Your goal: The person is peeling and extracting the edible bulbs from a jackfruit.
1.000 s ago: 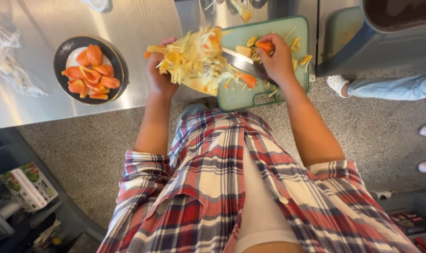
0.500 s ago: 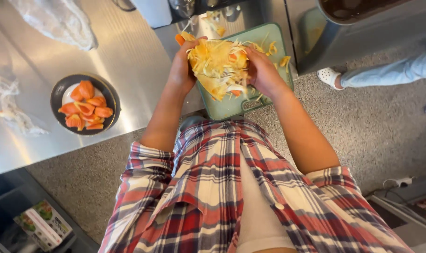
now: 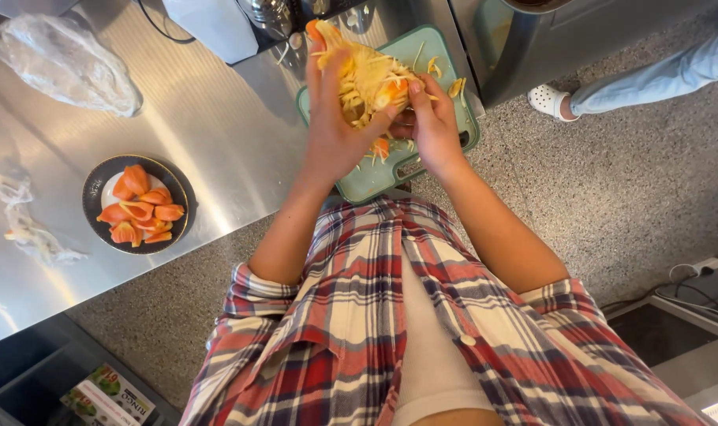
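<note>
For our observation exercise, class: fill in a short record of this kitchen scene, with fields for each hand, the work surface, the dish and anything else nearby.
left hand: left hand grips a stringy yellow fruit chunk, lifted above the board
right hand: right hand pinches into the same chunk from the other side
board: green cutting board on the steel counter, with scattered yellow scraps
dish: dark-rimmed plate holding orange fruit pods
nearby: crumpled clear plastic bag on the counter; another person's white shoe on the floor
</note>
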